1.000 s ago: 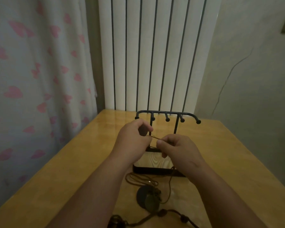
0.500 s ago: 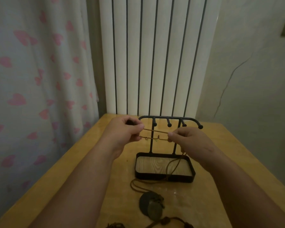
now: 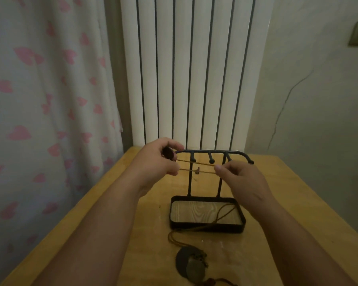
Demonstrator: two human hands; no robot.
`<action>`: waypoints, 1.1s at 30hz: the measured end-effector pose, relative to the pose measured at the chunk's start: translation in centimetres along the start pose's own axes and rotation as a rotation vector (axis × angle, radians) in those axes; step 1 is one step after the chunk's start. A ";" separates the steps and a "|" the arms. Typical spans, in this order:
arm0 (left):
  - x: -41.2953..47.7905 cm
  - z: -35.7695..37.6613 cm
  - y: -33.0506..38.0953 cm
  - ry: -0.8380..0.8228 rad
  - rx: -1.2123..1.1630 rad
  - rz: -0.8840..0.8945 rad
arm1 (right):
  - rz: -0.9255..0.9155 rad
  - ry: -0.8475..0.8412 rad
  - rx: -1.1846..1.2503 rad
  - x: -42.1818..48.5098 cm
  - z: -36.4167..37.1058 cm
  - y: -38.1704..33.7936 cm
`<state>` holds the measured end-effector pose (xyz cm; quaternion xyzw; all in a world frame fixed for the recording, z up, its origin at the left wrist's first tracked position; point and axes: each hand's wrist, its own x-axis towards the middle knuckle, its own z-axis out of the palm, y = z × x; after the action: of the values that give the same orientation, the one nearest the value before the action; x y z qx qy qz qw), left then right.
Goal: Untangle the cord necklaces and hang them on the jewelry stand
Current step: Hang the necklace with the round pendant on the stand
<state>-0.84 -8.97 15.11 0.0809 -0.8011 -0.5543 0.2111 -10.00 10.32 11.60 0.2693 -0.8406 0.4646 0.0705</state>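
Wooden table beneath pale blinds and heart-print curtain; left hand and right hand pinch a brown cord taut before the black stand.

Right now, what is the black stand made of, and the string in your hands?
The stand looks like thin metal rod with a matt black coat; its tray floor shows pale wood grain, maybe only printed. The string, held taut between the left hand and right hand, looks like twisted brown cord, matt, not shiny like chain.
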 end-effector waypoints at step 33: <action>2.7 4.8 -5.0 0.630 -0.399 -0.030 | -0.058 0.239 -0.424 3.5 1.4 -3.8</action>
<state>-5.80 -7.70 9.75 0.2162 -0.5717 -0.6506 0.4508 -10.85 6.22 14.97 0.2155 -0.8971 0.3041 0.2375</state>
